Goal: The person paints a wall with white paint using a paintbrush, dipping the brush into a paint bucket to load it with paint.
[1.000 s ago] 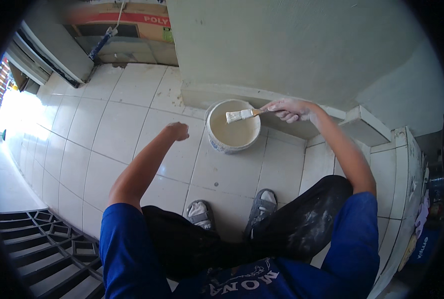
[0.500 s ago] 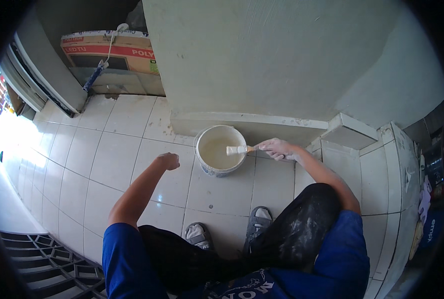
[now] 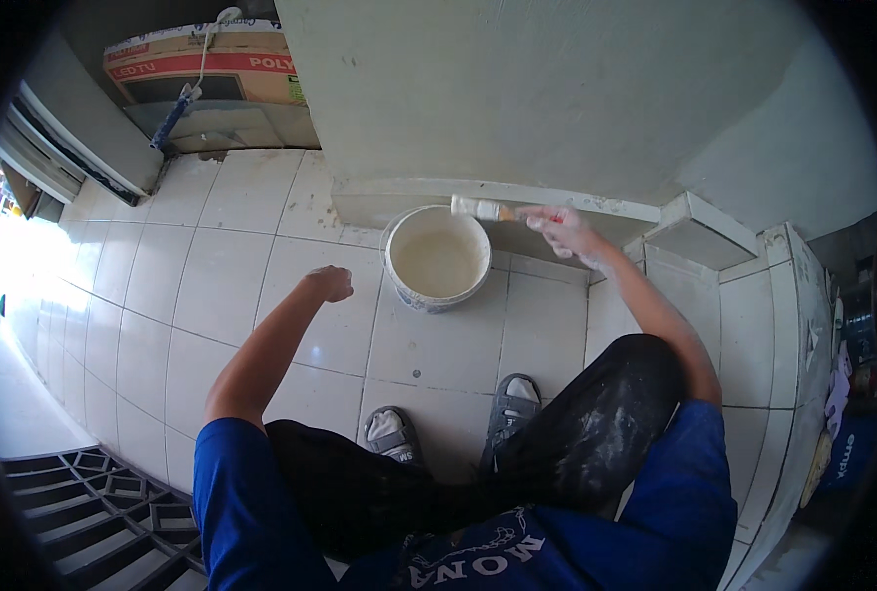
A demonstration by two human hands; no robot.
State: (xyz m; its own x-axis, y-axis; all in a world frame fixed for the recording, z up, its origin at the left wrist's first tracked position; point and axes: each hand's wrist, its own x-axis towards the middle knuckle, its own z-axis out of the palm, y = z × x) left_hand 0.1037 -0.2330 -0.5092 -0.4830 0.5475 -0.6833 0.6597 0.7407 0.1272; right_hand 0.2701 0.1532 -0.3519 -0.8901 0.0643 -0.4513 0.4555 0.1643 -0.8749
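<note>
A white bucket [image 3: 392, 278] stands on the tiled floor in front of me, partly filled with a pale, off-white liquid. My right hand [image 3: 560, 232] grips the handle of a paintbrush [image 3: 483, 209], whose bristles are coated white. The brush is held level, its head over the far right part of the bucket's rim and close to the wall's base. Whitish smears cover the fingers of that hand. To the left of the bucket, apart from it, my left hand [image 3: 331, 283] hangs in the air with its fingers curled in; whether anything is inside is hidden.
Ahead rises a grey-green wall [image 3: 517, 108] with a low ledge [image 3: 616, 204] along its foot. A paint roller [image 3: 174, 116] leans on a cardboard box [image 3: 251, 64] at the far left. Tiled steps [image 3: 749, 325] stand at right, a dark metal grille [image 3: 94, 512] at lower left.
My right hand has lifted the paintbrush from over the bucket's opening up toward its far rim and the wall. The left hand stays curled, nearly in place. The view has shifted slightly.
</note>
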